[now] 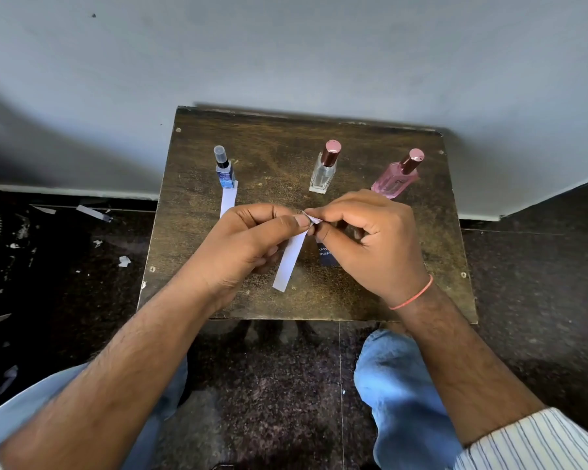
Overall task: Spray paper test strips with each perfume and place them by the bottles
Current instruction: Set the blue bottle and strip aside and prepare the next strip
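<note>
Three perfume bottles stand on a small dark wooden table (421, 266): a blue bottle (225, 173) with a clear cap at left, a clear bottle (324, 174) with a pink cap in the middle, and a pink bottle (396, 179) at right. One white paper strip (228, 200) lies in front of the blue bottle. My left hand (248, 245) and my right hand (370, 239) both pinch the top end of another white strip (289, 262), which hangs down between them above the table.
A small dark blue box (326, 254) with white lettering lies on the table, partly hidden under my right hand. Paper scraps (92, 212) litter the dark floor at left. A grey wall stands right behind the table. My knees in jeans are below the table's near edge.
</note>
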`<state>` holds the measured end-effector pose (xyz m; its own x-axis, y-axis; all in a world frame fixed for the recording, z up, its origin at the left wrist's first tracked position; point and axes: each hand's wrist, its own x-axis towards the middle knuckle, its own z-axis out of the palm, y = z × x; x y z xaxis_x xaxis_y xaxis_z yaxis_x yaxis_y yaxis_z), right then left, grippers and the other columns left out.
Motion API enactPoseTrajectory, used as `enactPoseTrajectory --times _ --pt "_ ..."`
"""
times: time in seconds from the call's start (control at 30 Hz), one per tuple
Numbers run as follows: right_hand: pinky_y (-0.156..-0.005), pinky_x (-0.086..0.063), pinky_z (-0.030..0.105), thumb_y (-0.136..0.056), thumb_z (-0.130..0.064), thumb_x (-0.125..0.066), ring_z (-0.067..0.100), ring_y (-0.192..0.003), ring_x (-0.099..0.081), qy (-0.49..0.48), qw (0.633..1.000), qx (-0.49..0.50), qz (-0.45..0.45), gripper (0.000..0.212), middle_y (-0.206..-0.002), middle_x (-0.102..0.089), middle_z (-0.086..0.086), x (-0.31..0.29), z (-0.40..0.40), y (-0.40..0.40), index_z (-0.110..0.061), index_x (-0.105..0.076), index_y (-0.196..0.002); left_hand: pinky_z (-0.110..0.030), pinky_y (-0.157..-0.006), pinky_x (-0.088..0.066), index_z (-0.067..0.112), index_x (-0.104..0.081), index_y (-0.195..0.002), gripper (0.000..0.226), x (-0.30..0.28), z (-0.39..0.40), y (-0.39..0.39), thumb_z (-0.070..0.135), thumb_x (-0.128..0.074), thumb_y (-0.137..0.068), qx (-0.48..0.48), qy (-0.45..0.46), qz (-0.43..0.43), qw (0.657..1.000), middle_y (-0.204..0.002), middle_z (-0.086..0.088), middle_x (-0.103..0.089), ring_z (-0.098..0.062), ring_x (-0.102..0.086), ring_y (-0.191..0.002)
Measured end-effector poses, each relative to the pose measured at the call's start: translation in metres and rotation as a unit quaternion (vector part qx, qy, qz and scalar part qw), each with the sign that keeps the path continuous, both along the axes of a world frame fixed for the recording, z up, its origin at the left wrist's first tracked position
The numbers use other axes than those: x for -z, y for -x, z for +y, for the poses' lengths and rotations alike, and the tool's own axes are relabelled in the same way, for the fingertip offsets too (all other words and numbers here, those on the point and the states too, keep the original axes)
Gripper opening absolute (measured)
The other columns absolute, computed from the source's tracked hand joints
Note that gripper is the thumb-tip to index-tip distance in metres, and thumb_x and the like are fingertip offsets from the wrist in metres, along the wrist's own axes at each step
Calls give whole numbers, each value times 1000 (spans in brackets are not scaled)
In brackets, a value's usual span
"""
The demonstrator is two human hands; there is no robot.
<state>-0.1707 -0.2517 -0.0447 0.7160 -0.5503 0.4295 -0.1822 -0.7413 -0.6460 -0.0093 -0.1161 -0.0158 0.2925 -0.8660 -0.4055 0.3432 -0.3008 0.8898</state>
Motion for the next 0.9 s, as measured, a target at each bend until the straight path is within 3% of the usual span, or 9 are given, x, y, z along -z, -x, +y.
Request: enactPoseTrajectory --times 0.13,0.3,0.43,0.6,0.77,0.9 --pt "-71 -43 11 -93 -10 -85 -5 -74 -61 -10 1000 13 2 4 -87 -80 -1 -2 -3 5 -9 -88 -96 -19 -45 -22 21 -81 -74 12 0 -1 3 29 -83 -83 11 18 11 1000 -49 11 -36 -6 -28 -45" --pt "-63 -42 16 -94 -21 -87 -5 -62 -57 -117 991 60 18 11 -74 -69 -20 -3 -16 20 -20 -83 -84 -19 -49 -28 24 -84 -79 15 1 -2 5 30 -74 -89 -4 55 21 998 -54 11 -45 -6 -36 -51" --pt "-60 -52 32 -94 -27 -87 4 -58 -57 -252 959 86 94 10 -74 -78 0 -3 -31 36 -18 -87 -89 -23 -63 -38 26 -86 -88 16 6 -7 10 41 -81 -90 -15 58 -28 998 -77 10 -71 -7 -54 -70" --pt "-52 -53 29 -102 -21 -76 17 -63 -61 -365 917 107 123 11 -91 -81 17 -4 -48 59 -19 -87 -103 -30 -69 -51 18 -85 -102 27 13 -12 17 40 -73 -90 -48 37 -41 997 -90 1 -79 -17 -64 -83" --pt "-50 -55 24 -103 -17 -75 15 -67 -65 -394 895 162 132 10 -84 -79 4 -1 -63 81 -18 -85 -103 -29 -67 -53 14 -85 -103 22 19 -18 20 31 -76 -92 -65 19 -23 997 -89 -5 -79 -17 -67 -78" --pt "-53 -57 27 -98 -20 -81 15 -64 -68 -335 899 227 164 9 -85 -80 0 6 -79 99 -20 -85 -105 -25 -62 -58 18 -79 -108 19 21 -20 21 22 -80 -90 -83 9 -24 996 -95 -7 -82 -19 -72 -82"
